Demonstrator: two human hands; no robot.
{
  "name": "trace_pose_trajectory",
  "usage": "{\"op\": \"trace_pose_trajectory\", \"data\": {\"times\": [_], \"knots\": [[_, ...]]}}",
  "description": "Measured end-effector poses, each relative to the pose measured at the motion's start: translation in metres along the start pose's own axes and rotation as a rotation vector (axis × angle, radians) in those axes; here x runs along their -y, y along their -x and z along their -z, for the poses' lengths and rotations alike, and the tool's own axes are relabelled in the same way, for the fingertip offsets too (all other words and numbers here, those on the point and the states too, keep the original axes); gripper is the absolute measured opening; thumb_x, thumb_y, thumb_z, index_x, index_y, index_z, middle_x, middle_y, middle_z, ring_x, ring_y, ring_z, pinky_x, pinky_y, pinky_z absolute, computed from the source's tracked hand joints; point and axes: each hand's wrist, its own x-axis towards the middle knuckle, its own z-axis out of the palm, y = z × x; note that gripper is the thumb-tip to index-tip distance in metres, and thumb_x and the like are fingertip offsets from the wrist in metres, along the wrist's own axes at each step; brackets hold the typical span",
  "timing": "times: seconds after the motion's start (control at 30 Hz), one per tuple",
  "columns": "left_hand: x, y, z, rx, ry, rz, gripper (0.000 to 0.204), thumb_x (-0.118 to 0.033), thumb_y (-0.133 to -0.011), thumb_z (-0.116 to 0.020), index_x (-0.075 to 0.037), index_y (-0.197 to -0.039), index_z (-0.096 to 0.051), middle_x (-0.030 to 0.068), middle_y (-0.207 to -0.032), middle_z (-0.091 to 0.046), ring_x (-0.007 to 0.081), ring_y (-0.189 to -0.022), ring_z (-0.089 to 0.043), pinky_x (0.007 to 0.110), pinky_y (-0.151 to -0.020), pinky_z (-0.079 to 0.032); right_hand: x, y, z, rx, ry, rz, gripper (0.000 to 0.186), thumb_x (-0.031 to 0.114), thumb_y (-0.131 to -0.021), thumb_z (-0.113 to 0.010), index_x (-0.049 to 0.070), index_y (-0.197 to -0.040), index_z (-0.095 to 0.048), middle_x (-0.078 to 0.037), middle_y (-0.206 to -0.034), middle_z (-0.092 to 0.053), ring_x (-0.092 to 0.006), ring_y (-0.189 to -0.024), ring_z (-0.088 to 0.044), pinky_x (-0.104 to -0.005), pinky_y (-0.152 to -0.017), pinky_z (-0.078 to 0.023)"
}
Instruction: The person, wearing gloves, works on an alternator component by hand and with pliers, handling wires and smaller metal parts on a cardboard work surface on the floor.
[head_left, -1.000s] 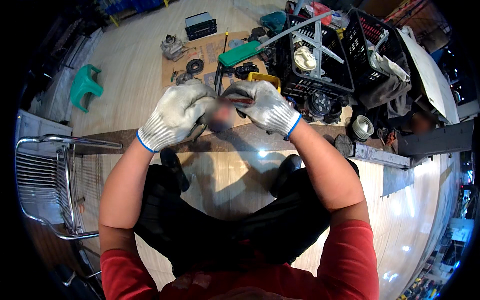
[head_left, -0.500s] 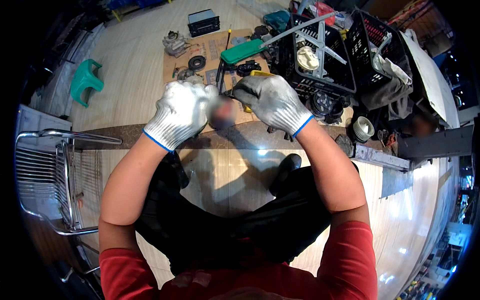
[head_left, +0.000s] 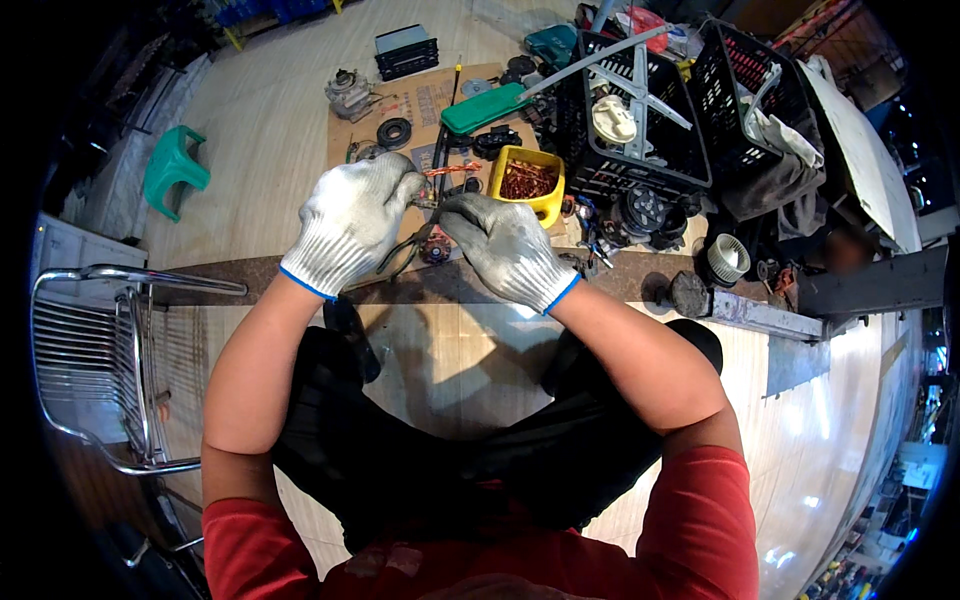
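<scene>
My left hand (head_left: 350, 215), in a white knit glove with a blue cuff, is closed, and what it grips is hidden by its fingers. A copper-coloured strand (head_left: 456, 169) shows just beyond its fingertips; I cannot tell if it is held. My right hand (head_left: 505, 245), gloved alike, has its fingers bent together close to the left fingertips; whatever they pinch is covered. Dark curved plier-like handles (head_left: 400, 258) show between the hands. Below the fingertips lies a small round part with reddish windings (head_left: 436, 246). A yellow container (head_left: 551, 207) of copper pieces stands just beyond my right hand.
Cardboard (head_left: 410, 88) under the work carries a black ring (head_left: 394, 132), a metal housing (head_left: 349, 94) and a green-headed tool (head_left: 485, 109). Black crates (head_left: 650, 182) stand right. A green stool (head_left: 175, 172) and metal chair (head_left: 90, 340) are left. A white fan wheel (head_left: 727, 258) sits right.
My right hand has moved left and down, uncovering the yellow container. My left hand has shifted slightly left. The copper strand and dark handles now show.
</scene>
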Motion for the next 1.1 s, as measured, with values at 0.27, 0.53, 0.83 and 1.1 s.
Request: {"op": "trace_pose_trajectory", "data": {"times": [0.27,0.53,0.83,1.1], "knots": [[0.005,0.003,0.011,0.087,0.344,0.043,0.03,-0.028,-0.099,-0.059,0.001,-0.101,-0.069,0.0189,-0.075,-0.064,0.03,-0.065,-0.065,0.04,-0.063,-0.051,-0.008,-0.008,-0.01,0.077,-0.273,-0.158,0.015,0.024,-0.094,-0.063,0.011,-0.092,-0.07,-0.015,-0.072,-0.059,-0.0324,-0.071,-0.063,-0.0442,-0.061,-0.05],[0.006,0.002,0.027,0.311,0.28,-0.152,0.025,-0.022,-0.097,-0.058,0.0,-0.1,-0.07,0.0194,-0.079,-0.064,0.0326,-0.075,-0.065,0.041,-0.07,-0.051,-0.05,-0.017,0.008,0.17,-0.104,0.148,0.022,0.016,-0.084,-0.06,0.009,-0.102,-0.072,-0.013,-0.082,-0.064,-0.0321,-0.077,-0.067,-0.0414,-0.068,-0.055],[0.017,0.012,0.0,0.23,-0.154,-0.293,0.016,-0.019,-0.083,-0.069,-0.006,-0.093,-0.068,0.015,-0.082,-0.068,0.0334,-0.077,-0.068,0.045,-0.072,-0.054,-0.032,-0.031,0.038,0.316,0.099,-0.139,0.016,0.024,-0.091,-0.063,0.017,-0.103,-0.072,-0.013,-0.082,-0.07,-0.031,-0.079,-0.072,-0.0457,-0.068,-0.058],[0.005,0.007,0.0,0.121,-0.327,-0.249,0.014,-0.015,-0.08,-0.068,-0.005,-0.086,-0.064,0.0142,-0.077,-0.067,0.0341,-0.072,-0.069,0.045,-0.067,-0.054,-0.005,-0.03,0.043,0.203,0.202,-0.141,0.012,0.026,-0.087,-0.065,0.016,-0.093,-0.069,-0.01,-0.074,-0.07,-0.0305,-0.07,-0.072,-0.043,-0.057,-0.057]]}}
